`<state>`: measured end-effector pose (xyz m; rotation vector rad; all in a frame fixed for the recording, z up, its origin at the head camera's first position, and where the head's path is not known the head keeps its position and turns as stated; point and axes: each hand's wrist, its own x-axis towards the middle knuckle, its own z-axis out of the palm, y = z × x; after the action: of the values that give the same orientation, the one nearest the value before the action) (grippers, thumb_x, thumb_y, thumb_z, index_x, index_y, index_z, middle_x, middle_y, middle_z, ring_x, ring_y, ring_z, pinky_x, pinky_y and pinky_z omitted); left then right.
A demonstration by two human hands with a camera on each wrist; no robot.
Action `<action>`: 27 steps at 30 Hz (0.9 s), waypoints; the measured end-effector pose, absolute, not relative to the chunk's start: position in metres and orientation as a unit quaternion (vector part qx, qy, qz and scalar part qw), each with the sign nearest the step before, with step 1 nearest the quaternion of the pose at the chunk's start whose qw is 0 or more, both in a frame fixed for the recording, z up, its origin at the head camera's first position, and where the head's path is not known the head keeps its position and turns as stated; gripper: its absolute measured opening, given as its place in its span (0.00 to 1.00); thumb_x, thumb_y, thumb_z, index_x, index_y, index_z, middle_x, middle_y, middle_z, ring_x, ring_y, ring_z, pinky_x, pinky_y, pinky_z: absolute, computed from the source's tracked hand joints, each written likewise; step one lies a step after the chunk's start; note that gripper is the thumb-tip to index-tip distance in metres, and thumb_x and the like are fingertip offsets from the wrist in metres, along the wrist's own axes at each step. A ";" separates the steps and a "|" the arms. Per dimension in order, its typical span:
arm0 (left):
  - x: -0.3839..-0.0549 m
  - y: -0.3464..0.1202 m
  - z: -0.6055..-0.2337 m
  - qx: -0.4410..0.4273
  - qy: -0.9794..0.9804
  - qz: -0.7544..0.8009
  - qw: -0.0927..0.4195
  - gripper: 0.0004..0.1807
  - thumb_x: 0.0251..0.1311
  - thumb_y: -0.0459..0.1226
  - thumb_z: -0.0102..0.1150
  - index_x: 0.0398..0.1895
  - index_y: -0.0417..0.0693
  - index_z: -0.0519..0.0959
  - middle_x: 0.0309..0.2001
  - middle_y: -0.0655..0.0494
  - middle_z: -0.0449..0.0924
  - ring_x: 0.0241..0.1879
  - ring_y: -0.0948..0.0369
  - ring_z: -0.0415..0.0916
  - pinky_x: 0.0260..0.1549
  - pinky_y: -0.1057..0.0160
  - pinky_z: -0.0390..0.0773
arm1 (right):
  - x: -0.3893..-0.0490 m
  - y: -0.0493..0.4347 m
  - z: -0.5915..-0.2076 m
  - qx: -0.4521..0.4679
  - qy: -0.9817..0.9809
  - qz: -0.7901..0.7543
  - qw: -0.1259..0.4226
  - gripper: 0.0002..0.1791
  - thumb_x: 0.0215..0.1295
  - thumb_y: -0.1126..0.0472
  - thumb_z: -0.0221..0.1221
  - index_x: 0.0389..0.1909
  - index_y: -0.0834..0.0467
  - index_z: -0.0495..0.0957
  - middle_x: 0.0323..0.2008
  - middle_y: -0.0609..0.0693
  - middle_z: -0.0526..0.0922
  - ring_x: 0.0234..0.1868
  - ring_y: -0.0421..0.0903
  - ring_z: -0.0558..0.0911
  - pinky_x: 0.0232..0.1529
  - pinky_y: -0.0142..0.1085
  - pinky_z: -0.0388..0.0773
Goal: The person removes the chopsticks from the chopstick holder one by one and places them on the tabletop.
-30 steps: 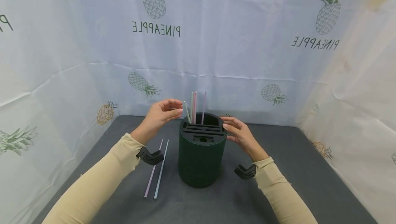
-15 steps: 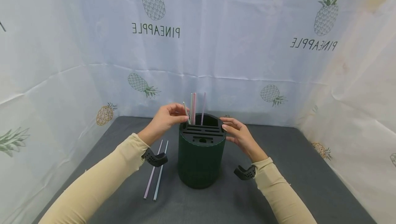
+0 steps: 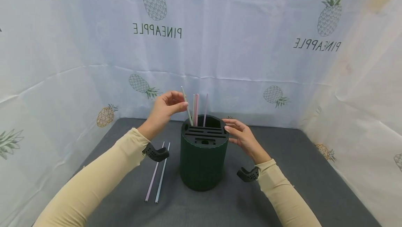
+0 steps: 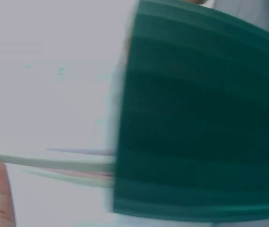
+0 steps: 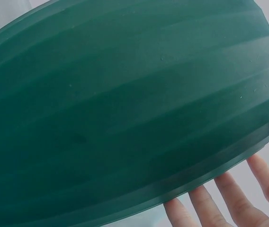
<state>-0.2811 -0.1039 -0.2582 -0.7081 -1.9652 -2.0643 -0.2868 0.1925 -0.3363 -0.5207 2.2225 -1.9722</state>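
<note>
In the head view my left hand [image 3: 165, 109] pinches a pale green straw [image 3: 190, 116] between thumb and fingers. That straw leans left, its lower part inside a dark green ribbed holder [image 3: 203, 166] with a slotted black top. Behind it in the same opening stand another greenish straw [image 3: 193, 110], a pink straw [image 3: 196, 106] and a purple straw [image 3: 205, 110]. My right hand [image 3: 245, 139] rests against the holder's right rim; the right wrist view shows its fairly straight, spread fingers [image 5: 234, 198] touching the outside wall. The straws' lower ends are hidden in the holder.
Left of the holder, a purple straw [image 3: 152, 181] and a light blue straw [image 3: 161, 181] lie side by side on the dark grey tabletop [image 3: 282, 157]. A white pineapple-print curtain [image 3: 238, 45] surrounds the table at the back and sides.
My left hand lowered toward the holder's rim, then rose with the pale green straw, whose top now stands higher than before. The right hand and the holder hold their place.
</note>
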 end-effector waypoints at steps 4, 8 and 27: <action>-0.279 -0.110 -0.231 -0.253 -0.591 -0.741 0.195 0.13 0.57 0.22 0.62 0.35 0.51 0.79 0.33 0.59 0.80 0.34 0.64 0.80 0.40 0.63 0.85 | -0.287 0.192 -0.336 -0.175 0.732 -0.656 0.064 0.29 0.71 0.54 0.55 0.70 0.60 0.62 0.69 0.57 0.63 0.70 0.56 0.61 0.64 0.58 0.68; -0.275 -0.124 -0.203 -0.251 -0.484 -0.799 0.252 0.13 0.55 0.21 0.63 0.39 0.45 0.79 0.33 0.54 0.79 0.32 0.62 0.80 0.37 0.65 0.85 | -0.286 0.192 -0.335 -0.173 0.730 -0.657 0.067 0.29 0.71 0.54 0.55 0.69 0.58 0.63 0.69 0.56 0.63 0.71 0.55 0.61 0.64 0.58 0.67; -0.290 -0.217 -0.279 -0.052 -0.583 -0.801 0.121 0.18 0.59 0.30 0.63 0.53 0.48 0.76 0.32 0.59 0.80 0.30 0.66 0.80 0.33 0.73 0.83 | -0.285 0.192 -0.337 -0.174 0.728 -0.660 0.062 0.27 0.71 0.54 0.55 0.68 0.56 0.65 0.69 0.55 0.63 0.70 0.54 0.62 0.63 0.57 0.69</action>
<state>-0.2901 -0.2174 -0.2792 -0.1517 -1.7030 -2.3402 -0.2847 0.1919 -0.3366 -0.5265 2.2018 -1.9945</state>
